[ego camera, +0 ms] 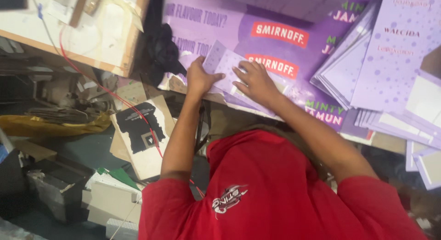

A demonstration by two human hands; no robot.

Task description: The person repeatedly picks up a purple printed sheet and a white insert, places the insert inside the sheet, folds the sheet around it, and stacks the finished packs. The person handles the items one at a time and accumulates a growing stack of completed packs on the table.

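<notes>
Left hand [198, 78] flat, thumb out, right hand [255, 81] palm down, fingers [240, 71] spread, both forearms extended forward

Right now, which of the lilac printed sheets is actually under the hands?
The small dotted lilac sheet lying on the big purple poster: the left hand and the right hand both press on it. The stacked lilac sheets farther right go untouched.
</notes>
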